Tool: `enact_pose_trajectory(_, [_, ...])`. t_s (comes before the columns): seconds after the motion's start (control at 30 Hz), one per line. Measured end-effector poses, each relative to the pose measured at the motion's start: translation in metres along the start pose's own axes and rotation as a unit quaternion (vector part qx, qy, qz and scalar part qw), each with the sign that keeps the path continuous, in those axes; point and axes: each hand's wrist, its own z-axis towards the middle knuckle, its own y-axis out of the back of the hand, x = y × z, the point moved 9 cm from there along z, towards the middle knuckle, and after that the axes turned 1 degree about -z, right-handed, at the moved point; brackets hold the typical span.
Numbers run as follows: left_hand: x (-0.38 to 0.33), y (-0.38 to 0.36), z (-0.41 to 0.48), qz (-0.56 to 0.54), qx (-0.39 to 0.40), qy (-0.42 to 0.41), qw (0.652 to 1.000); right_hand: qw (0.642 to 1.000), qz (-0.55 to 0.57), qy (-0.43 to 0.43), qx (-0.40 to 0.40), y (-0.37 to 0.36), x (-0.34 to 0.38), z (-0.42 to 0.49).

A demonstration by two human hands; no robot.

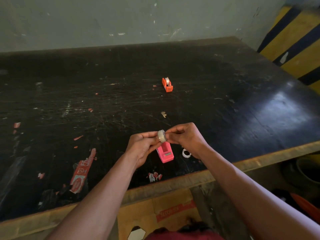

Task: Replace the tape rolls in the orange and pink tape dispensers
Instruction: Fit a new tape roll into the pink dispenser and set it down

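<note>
A small clear tape roll point(162, 136) is held above the table between both hands. My left hand point(142, 149) grips it from the left, and my right hand point(187, 138) pinches its right side with the fingertips. Directly below stands the pink tape dispenser point(165, 154) with an empty roll slot. A white ring-shaped core point(186, 153) lies just right of it, partly hidden by my right wrist. The orange tape dispenser point(167, 84) sits farther back near the table's middle, with a clear roll in it.
The black scratched table point(103, 104) carries stuck red sticker scraps point(81, 172) at the front left. Its wooden front edge point(173, 184) runs diagonally. A cardboard box point(164, 213) sits under the table. A yellow and black striped post point(294, 42) stands at the right.
</note>
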Motion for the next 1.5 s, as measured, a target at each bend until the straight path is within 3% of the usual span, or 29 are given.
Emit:
enact_pose_trajectory(0.3, [0.012, 0.0, 0.031, 0.11, -0.133, -0.022, 0.985, 0.998, 0.006, -0.045, 0.044, -0.001, -0.015, 0.022])
enact_pose_trajectory(0.57, [0.046, 0.01, 0.046, 0.088, -0.264, 0.008, 0.961, 0.988, -0.01, -0.142, 0.062, -0.004, -0.057, 0.048])
enact_pose_trajectory(0.8, [0.061, 0.019, 0.037, 0.075, -0.344, 0.031, 0.935, 0.983, -0.035, -0.148, 0.101, -0.019, -0.081, 0.064])
enact_pose_trajectory(0.97, [0.064, 0.013, 0.043, 0.049, -0.34, 0.044, 0.938, 0.982, -0.046, -0.152, 0.1, -0.014, -0.086, 0.071])
enact_pose_trajectory(1.5, [0.061, 0.027, 0.058, 0.111, -0.34, 0.092, 0.929, 0.98, -0.123, -0.132, 0.086, -0.018, -0.087, 0.084])
